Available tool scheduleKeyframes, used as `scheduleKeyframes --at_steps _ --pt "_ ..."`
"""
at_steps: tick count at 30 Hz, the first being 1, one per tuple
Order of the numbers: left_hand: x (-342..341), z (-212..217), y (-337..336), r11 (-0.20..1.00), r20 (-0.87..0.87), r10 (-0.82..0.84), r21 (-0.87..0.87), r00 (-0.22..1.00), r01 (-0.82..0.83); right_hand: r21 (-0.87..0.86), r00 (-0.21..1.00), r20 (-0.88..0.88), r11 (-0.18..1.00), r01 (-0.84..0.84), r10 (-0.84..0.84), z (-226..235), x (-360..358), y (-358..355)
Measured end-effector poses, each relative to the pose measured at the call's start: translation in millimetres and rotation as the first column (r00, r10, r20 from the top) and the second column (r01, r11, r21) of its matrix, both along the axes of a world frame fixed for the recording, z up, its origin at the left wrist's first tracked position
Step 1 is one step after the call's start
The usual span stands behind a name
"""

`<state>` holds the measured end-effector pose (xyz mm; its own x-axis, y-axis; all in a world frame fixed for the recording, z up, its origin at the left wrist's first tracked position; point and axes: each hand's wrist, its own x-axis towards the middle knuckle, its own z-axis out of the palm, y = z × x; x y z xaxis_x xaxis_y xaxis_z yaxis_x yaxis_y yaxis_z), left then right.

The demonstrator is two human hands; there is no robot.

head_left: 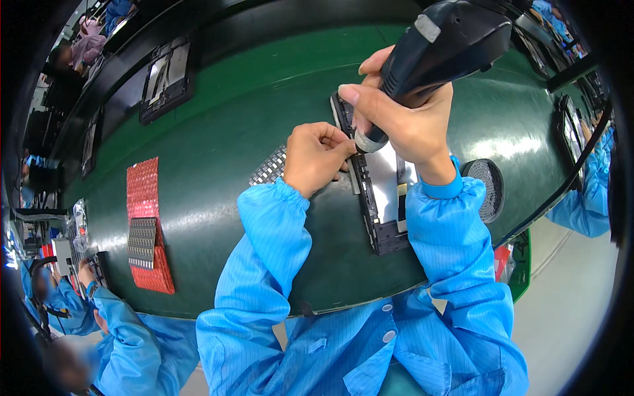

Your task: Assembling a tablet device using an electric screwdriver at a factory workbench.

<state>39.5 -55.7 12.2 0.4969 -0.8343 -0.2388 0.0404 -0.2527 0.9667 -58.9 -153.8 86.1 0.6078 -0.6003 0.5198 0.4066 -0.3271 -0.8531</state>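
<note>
My right hand (422, 125) is wrapped round a black electric screwdriver (456, 49), which slants down to the left. Its tip end meets the left edge of an opened flat electronic device (381, 181), a dark frame with silvery panels lying on the table. Close beside that tip, my left hand (314, 157) has thumb and forefinger pinched together at the device's edge. Whatever lies between those fingertips is too small to make out. Partly behind the left hand is a sheet with rows of small dark pieces (269, 169).
Red bubble wrap (143, 181) bearing a dark gridded sheet (142, 243) lies on the green table (218, 251) to the left. A round dark dish (490, 191) sits by my right sleeve. Another device (166, 78) rests far left. A green bin (522, 267) stands below the table's right edge. Co-workers sit at both sides.
</note>
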Motion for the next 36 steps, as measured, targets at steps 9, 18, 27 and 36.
scheduleKeyframes --at_steps 9,18,27,36 --pt "-1.9 0.4 -0.3 1.000 0.002 0.018 -0.005 1.000 -0.018 -0.039 1.000 -0.004 0.999 -0.001 0.001 -1.2 1.5 2.4" --pt "1.4 0.6 2.9 1.000 0.032 0.027 -0.006 0.999 -0.027 -0.066 0.999 -0.028 0.997 -0.034 0.032 -1.8 4.3 11.9" --pt "-13.1 5.3 58.6 0.992 0.568 0.104 -0.118 0.817 -0.044 0.112 0.996 0.058 0.991 -0.067 0.061 -1.6 -0.9 10.9" --pt "34.2 3.8 129.1 0.960 0.829 0.141 0.020 0.541 -0.281 0.019 0.995 -0.053 0.997 -0.080 0.081 -4.7 3.9 18.7"
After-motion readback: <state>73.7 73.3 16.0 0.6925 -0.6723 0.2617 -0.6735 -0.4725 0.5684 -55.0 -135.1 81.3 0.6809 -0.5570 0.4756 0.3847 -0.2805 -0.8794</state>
